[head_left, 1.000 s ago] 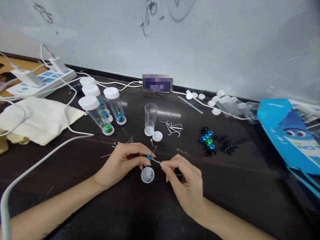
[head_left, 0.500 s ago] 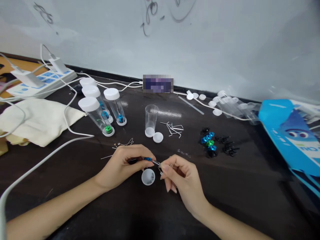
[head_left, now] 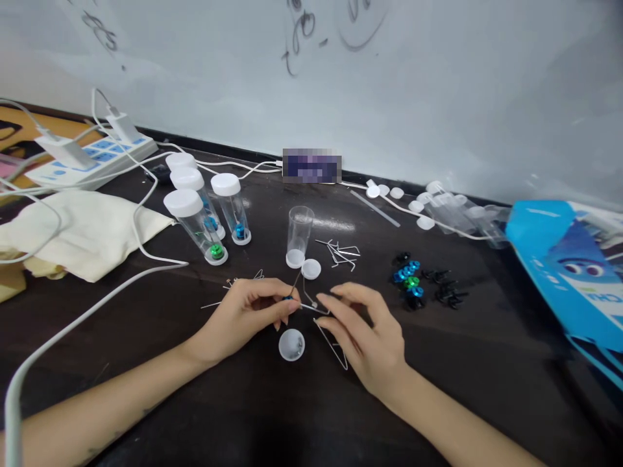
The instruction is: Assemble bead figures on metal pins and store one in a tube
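Note:
My left hand [head_left: 257,303] pinches a small blue part [head_left: 288,298], mostly hidden by the fingertips, with thin wires standing out of it. A silvery bent rod [head_left: 314,308] runs from there to the fingertips of my right hand [head_left: 367,331], which are closed around its bent end. Another bent wire [head_left: 335,350] hangs under my right fingers. Just below the hands sits a white cap [head_left: 291,345] with tiny metal bits inside. Behind them stands an open clear tube [head_left: 299,233] beside a white lid [head_left: 311,269].
Capped tubes [head_left: 195,224] holding blue and green parts stand at left, near a cream cloth [head_left: 97,224] and white cables. Hex keys [head_left: 341,253] lie behind my right hand. Blue, green and black parts [head_left: 411,282] and a blue bag [head_left: 545,240] are at right.
My right fingers have shifted along the rod and spread more, and the bent wire now hangs below them. Thin wires now stick up from the blue part. The view has shifted slightly.

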